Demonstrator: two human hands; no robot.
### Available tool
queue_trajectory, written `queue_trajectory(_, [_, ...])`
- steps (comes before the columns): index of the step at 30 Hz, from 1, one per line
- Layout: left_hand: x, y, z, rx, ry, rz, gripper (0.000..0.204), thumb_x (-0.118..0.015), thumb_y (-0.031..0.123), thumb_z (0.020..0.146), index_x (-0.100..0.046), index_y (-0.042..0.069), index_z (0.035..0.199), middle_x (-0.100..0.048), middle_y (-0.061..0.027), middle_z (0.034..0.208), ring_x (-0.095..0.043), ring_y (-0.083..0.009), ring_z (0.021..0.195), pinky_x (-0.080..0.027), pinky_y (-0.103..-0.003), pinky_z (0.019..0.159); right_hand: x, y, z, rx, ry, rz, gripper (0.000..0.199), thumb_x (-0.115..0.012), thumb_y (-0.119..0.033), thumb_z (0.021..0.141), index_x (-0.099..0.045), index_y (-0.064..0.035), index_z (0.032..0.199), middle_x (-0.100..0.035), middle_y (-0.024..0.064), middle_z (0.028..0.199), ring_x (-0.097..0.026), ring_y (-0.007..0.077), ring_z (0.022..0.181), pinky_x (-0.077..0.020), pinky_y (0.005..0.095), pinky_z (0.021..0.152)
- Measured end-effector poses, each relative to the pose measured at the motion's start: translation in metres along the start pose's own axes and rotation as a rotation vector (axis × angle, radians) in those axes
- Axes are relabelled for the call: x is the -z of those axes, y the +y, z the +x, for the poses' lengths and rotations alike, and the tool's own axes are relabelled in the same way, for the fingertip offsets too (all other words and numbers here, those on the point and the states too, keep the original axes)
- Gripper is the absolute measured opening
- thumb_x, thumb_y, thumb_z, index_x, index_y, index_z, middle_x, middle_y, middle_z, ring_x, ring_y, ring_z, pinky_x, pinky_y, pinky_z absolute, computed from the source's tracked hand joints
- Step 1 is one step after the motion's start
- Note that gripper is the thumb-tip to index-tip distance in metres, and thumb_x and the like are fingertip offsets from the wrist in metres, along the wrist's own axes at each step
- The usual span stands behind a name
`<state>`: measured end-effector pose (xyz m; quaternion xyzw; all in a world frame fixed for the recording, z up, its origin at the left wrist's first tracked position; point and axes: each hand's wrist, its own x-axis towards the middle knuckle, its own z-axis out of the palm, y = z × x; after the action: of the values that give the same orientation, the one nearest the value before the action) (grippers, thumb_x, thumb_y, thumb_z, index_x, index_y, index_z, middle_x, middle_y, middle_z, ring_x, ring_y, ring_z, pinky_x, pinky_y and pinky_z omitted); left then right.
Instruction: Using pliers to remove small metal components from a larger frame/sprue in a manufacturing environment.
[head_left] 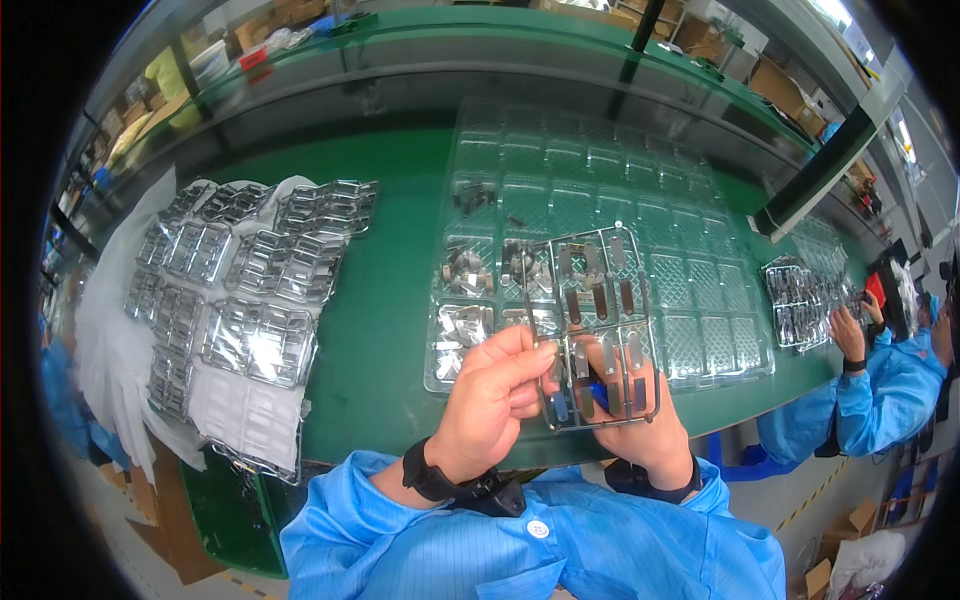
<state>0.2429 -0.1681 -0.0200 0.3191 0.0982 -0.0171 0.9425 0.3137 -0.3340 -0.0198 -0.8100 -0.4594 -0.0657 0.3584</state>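
Observation:
In front of me, above the near edge of a clear tray, is a dark rectangular sprue frame [655,345] with several shiny, flat metallic parts in it. My left hand [490,400] pinches the frame's left side between thumb and fingers. Behind the frame's lower right is my right hand [645,430], its fingers curled and partly covered by the bars. Something blue [598,393] shows within its grip; its kind is hidden. The clear compartment tray [690,285] lies under and beyond the frame. Small metallic pieces [465,325] fill several of its left compartments.
Left on the green table [385,300], bagged frames of shiny parts [260,340] lie on white wrapping [110,310]. A metal post [835,150] rises at the right. Beyond it, a co-worker's hands [850,330] are near more frames [795,300]. A green bin [225,530] stands below left.

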Motion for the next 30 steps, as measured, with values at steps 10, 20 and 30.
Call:
queue_trajectory(10, [0.002, -0.002, 0.004, -0.064, 0.091, 0.002, 0.016, -0.057, 0.015, 0.089, -0.049, 0.011, 0.076, -0.054, -0.0024, 0.071, -0.032, -0.0002, 0.049, -0.022, -0.016, 0.044, 0.014, -0.005, 0.008, -0.092, -0.06, -0.347, 0.055, -0.068, -0.005, 0.069, -0.051, -0.0031, 0.122, -0.059, 0.0154, 0.088, -0.06, 0.0327, 0.076, -0.0483, 0.0406, 0.064])
queue_trajectory(20, [0.005, -0.003, 0.013, -0.044, 0.017, 0.012, 0.016, -0.053, 0.019, 0.091, -0.056, 0.004, 0.094, -0.057, -0.0028, 0.077, -0.042, -0.0036, 0.057, -0.033, -0.016, 0.049, 0.034, -0.01, 0.02, -0.438, 0.133, 0.493, 0.035, -0.059, -0.002, 0.081, -0.054, 0.002, 0.115, -0.056, -0.0018, 0.08, -0.047, 0.002, 0.067, -0.038, 0.0183, 0.056])
queue_trajectory(30, [0.003, -0.006, 0.02, -0.086, 0.02, -0.006, 0.037, -0.043, 0.036, 0.095, -0.057, 0.005, 0.107, -0.058, 0.0001, 0.087, -0.046, -0.0057, 0.069, -0.033, -0.021, 0.058, 0.026, -0.011, 0.021, -0.456, 0.253, 0.6, 0.032, -0.059, 0.0, 0.08, -0.054, 0.0022, 0.111, -0.053, -0.0042, 0.075, -0.044, 0.0006, 0.064, -0.035, 0.0168, 0.055])
